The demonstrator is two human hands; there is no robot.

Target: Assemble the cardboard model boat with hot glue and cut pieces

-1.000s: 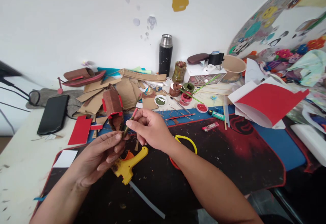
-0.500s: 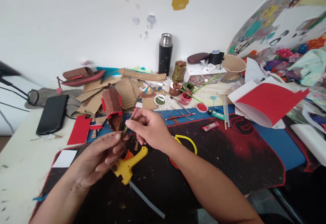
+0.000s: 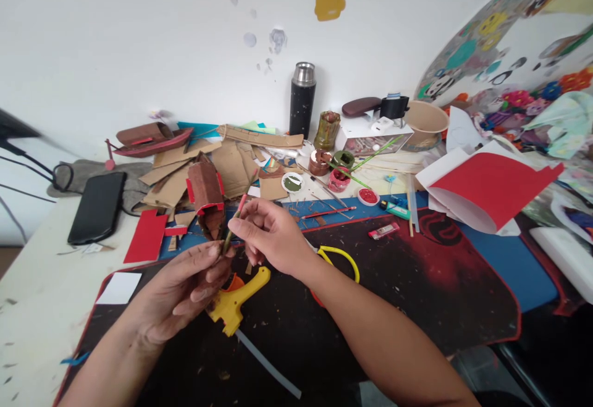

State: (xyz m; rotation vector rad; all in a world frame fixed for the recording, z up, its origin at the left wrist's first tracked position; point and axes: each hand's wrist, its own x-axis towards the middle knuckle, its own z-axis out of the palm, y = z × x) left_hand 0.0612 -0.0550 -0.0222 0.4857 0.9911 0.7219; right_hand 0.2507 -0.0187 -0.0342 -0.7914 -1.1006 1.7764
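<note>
A thin stick (image 3: 243, 202), pinkish at its upper part and dark green lower down, stands tilted between my hands. My right hand (image 3: 269, 234) pinches it near the middle. Its lower end meets the fingertips of my left hand (image 3: 197, 283), whose thumb and forefinger are pressed together on it; the other fingers curl below. Just beyond the hands lies a brown model boat (image 3: 206, 188) with a curved roof and red side strips. Under my left hand is a yellow glue gun (image 3: 234, 305) with a translucent glue stick (image 3: 269, 364).
Behind are cardboard scraps (image 3: 231, 163), a black flask (image 3: 302, 101), paint jars (image 3: 319, 161) and another boat (image 3: 155, 141). A phone (image 3: 96, 206) and red card (image 3: 144, 237) lie left. Scissors (image 3: 345, 252) sit beside my right forearm; red paper (image 3: 495, 188) is at right.
The view has shifted very slightly. Both hands keep the same hold on the stick, with only a tiny movement of the fingers.
</note>
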